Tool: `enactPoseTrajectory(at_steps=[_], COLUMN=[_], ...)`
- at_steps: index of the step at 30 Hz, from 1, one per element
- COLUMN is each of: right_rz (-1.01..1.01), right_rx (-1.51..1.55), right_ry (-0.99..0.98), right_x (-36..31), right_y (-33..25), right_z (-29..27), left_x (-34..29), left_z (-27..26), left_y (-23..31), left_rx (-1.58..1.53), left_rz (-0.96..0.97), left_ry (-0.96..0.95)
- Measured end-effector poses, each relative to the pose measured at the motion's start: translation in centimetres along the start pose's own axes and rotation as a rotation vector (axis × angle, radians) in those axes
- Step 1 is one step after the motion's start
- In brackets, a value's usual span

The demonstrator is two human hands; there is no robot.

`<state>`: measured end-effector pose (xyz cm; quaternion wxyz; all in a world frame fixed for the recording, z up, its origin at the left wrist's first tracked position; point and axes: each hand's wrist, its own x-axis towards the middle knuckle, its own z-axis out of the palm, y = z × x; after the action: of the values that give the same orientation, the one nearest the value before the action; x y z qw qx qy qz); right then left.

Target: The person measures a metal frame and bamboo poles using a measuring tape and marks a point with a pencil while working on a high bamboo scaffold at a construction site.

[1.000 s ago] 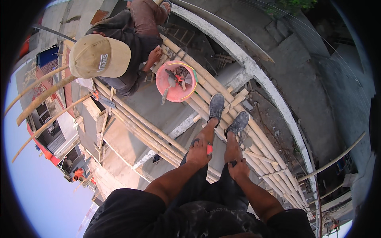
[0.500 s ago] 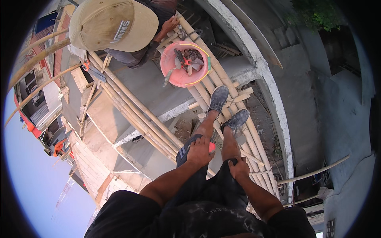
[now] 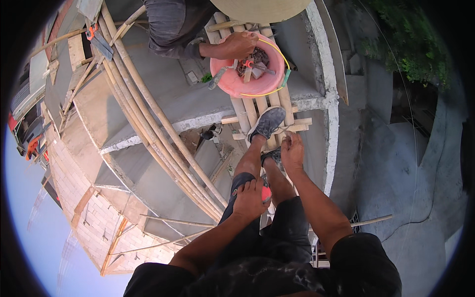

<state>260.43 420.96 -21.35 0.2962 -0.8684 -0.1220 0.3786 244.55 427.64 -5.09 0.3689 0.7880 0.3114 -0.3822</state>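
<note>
My left hand (image 3: 250,199) rests over my left knee, its fingers closed round a small red object (image 3: 266,194) that is mostly hidden. My right hand (image 3: 293,150) is stretched forward beside my shoes (image 3: 268,122), above the bamboo poles underfoot. Its fingers are curled together, and I cannot make out what they hold, if anything. Ahead stands a pink bucket (image 3: 228,85) with a yellow wire handle and a green grip, holding tools and debris. A trowel (image 3: 216,77) hangs over its left rim. Another person's hand (image 3: 241,45) reaches over the bucket.
The co-worker's cap (image 3: 262,9) shows at the top edge. Long bamboo poles (image 3: 148,114) run along the left, with a hand saw (image 3: 102,47) near their far end. A white-edged concrete beam (image 3: 332,143) curves along the right, beside a drop. Brick paving (image 3: 94,222) lies below left.
My right hand has left my right knee and stretched forward. The co-worker has shifted, and their hand is now over the bucket. My view has turned; my left hand still grips the red object.
</note>
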Motion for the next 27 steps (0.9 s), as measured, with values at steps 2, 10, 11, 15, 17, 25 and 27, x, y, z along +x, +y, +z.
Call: enactPoseTrajectory(at_steps=[2, 10, 11, 15, 17, 25, 27], right_rz=[-0.028, -0.257, -0.260, -0.302, -0.341, 0.631, 0.545], right_rx=[0.032, -0.168, -0.174, -0.148, -0.167, 1.163, 1.110], right_ry=[-0.038, -0.085, -0.090, -0.148, -0.176, -0.197, -0.166], right_x=[3.7, 14.1, 15.1, 17.7, 19.1, 16.2, 16.7], right_y=[-3.5, -8.4, -8.4, -7.6, -6.5, -8.2, -7.3], right_z=[2.3, 11.2, 12.5, 17.6, 19.3, 14.9, 13.3], left_x=[-0.3, -0.8, -0.8, -0.6, -0.2, -0.8, -0.7], left_z=[0.3, 0.9, 0.9, 1.2, 1.2, 1.9, 2.1], left_y=[-0.4, -0.2, -0.1, 0.3, 0.6, 0.2, 0.1], left_rx=[-0.026, -0.222, -0.239, -0.259, -0.293, -0.343, -0.345], left_rz=[-0.019, -0.027, -0.033, -0.027, 0.000, -0.016, 0.002], left_ry=[-0.008, 0.089, 0.112, 0.121, 0.137, 0.173, 0.191])
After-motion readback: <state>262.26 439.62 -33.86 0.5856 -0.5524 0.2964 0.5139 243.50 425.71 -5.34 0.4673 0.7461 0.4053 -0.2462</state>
